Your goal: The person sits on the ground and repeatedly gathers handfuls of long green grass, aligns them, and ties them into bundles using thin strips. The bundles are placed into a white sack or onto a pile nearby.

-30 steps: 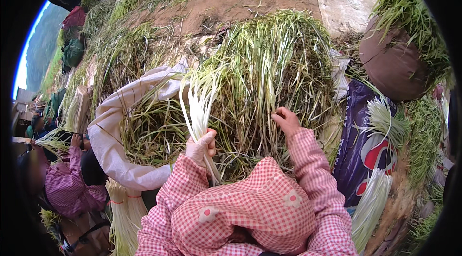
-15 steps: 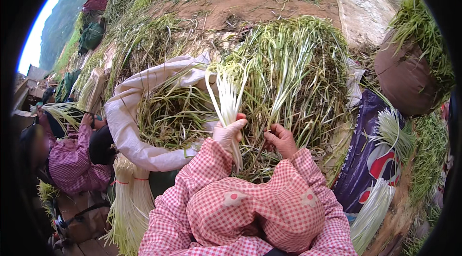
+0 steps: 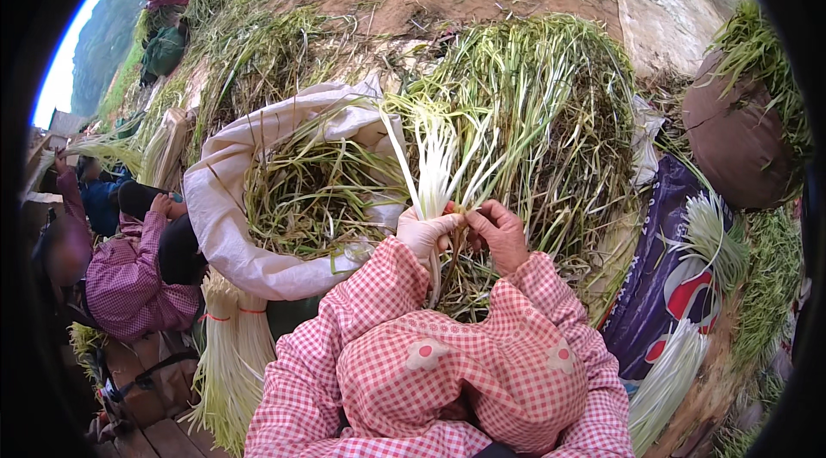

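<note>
My left hand [image 3: 423,233], in a pale glove, is closed round a fanned bunch of pale, chive-like stalks [image 3: 436,167] whose tops point away from me. Right beside it, my bare right hand [image 3: 499,234] pinches the lower end of a few green-and-white stalks [image 3: 482,172], with its fingertips against the left hand's. Brownish outer leaves hang beneath the fingers. Just beyond both hands lies a large heap of unsorted green stalks [image 3: 551,105]. The exact grip of the right fingertips is partly hidden.
Left of my hands, a white sack [image 3: 211,209] with a rolled rim holds leafy scraps [image 3: 301,200]. Tied pale bundles [image 3: 228,355] stand near my left elbow. At right are a purple sack [image 3: 641,286], more pale stalks [image 3: 667,381] and a brown sack [image 3: 740,140]. A co-worker [image 3: 142,286] sits at far left.
My right hand has come left and up against the left hand, bringing its stalks to the bunch. The left hand has shifted slightly right. At far left, the co-worker's arm has moved up.
</note>
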Demonstrator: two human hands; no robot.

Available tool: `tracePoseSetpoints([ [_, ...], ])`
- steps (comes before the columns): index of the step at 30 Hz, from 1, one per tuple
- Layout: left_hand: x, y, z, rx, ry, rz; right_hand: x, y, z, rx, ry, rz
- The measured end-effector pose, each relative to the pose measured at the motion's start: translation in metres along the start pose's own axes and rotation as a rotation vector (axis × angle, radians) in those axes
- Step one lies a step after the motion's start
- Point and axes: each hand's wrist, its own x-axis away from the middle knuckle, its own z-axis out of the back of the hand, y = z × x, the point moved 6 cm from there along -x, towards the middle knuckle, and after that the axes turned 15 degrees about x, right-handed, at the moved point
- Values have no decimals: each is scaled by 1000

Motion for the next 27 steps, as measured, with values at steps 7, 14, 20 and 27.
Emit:
tracePoseSetpoints([
  [7, 2, 16, 10, 114, 104, -117, 31, 74, 20, 435, -141, -404],
  [14, 1, 11, 2, 168, 14, -50, 36, 25, 72, 1106, -120, -236],
  [20, 0, 4, -4, 38, -82, -11, -5, -53, 3, 440, -2, 179],
  [27, -7, 1, 19, -111, 74, 54, 3, -84, 71, -392, 308, 373],
])
